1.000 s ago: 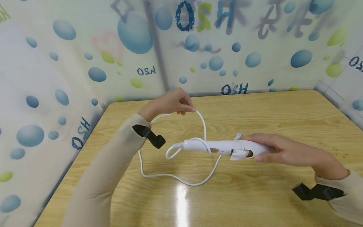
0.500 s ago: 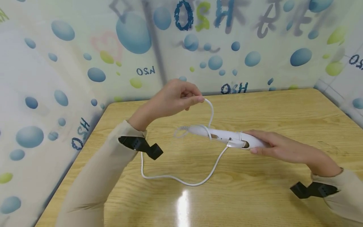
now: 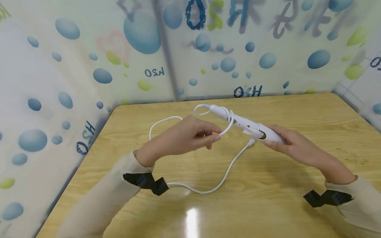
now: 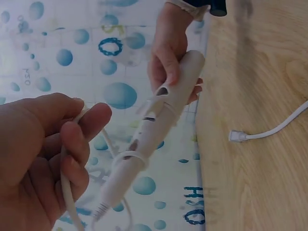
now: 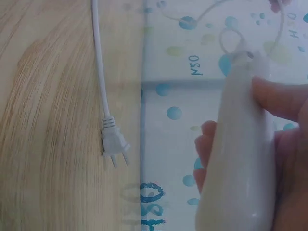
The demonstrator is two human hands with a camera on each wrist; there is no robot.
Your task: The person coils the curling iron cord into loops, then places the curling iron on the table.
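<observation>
My right hand [image 3: 297,147] grips the wide end of a white curling iron [image 3: 242,123], held raised and slanting up to the left. A loop of its white cord [image 3: 205,192] goes round the narrow handle end, near the coiled cord sleeve [image 4: 101,210]. My left hand [image 3: 190,137] pinches the cord between thumb and fingertips, just below that loop; in the left wrist view the cord also runs across the palm. The two-prong plug [image 5: 114,142] lies on the table, below the iron in the head view.
The wooden table [image 3: 268,205] has a wall sheet [image 3: 178,49] with blue and green dots behind it and at both sides. The rest of the cord curves across the table behind and below the left forearm. Each sleeve carries a black wrist camera [image 3: 327,198].
The curling iron's cord end has swung upward and away. My left hand rose with the cord, then came down in front of the iron, carrying the cord over it. The right hand keeps its grip.
</observation>
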